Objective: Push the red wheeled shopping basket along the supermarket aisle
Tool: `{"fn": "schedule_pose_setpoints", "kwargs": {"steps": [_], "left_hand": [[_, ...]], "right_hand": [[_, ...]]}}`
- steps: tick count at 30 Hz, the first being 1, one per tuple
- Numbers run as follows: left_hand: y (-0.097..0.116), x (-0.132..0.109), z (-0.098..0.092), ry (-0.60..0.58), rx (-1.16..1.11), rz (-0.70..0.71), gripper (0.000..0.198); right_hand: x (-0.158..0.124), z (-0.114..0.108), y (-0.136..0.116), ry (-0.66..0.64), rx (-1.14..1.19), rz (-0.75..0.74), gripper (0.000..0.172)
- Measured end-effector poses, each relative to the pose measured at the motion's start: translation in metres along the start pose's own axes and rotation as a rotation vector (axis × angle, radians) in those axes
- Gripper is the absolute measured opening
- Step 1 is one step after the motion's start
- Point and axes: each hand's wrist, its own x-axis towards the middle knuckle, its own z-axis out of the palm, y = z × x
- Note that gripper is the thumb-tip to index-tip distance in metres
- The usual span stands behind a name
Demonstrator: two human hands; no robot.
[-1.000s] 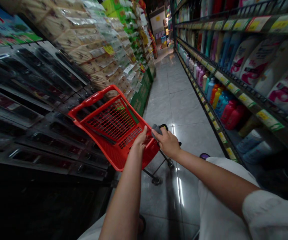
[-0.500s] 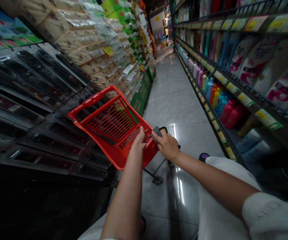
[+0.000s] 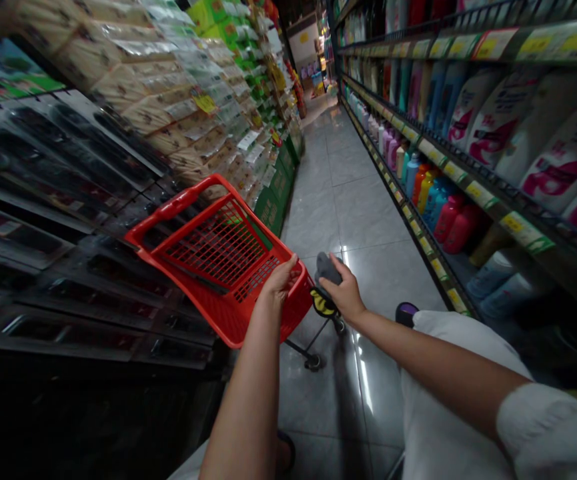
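My left hand (image 3: 281, 280) grips the near rim of a red plastic wheeled shopping basket (image 3: 228, 317). Its mesh bottom looks bare of goods. My right hand (image 3: 344, 291) sits just beyond the basket's right corner, closed around a small grey item (image 3: 327, 268). A yellow and black part (image 3: 323, 303) hangs below that hand, and I cannot tell what the item is. The basket's red handle (image 3: 175, 205) tips away toward the left shelves.
Shelves of large shampoo bottles (image 3: 558, 160) line the right of the tiled aisle (image 3: 363, 207). Black packaged goods (image 3: 68, 153) and plastic-wrapped bags (image 3: 168, 87) fill the left shelves. A dark shoe tip (image 3: 407, 314) shows beside my white clothing.
The grey item has turned in my right hand, its yellow and black part now showing below the hand. The basket and shelves sit slightly further left in view.
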Motion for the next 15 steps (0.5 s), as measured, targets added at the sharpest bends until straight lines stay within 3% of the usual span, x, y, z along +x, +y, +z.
{"fn": "schedule_pose_setpoints", "kwargs": {"steps": [2, 5, 7, 15], "left_hand": [[-0.001, 0.003, 0.001, -0.015, 0.014, -0.007, 0.032], [-0.001, 0.005, 0.003, -0.024, 0.026, 0.012, 0.031], [-0.001, 0.006, 0.005, -0.009, 0.049, 0.026, 0.033], [0.004, 0.001, 0.008, 0.034, 0.129, 0.014, 0.042]], "right_hand": [[0.017, 0.007, -0.003, -0.075, 0.002, -0.043, 0.070], [0.020, 0.018, -0.009, -0.208, -0.092, -0.137, 0.043], [0.009, 0.022, -0.012, -0.222, -0.154, -0.200, 0.036], [-0.051, 0.015, -0.028, -0.392, -0.509, -0.256, 0.051]]}}
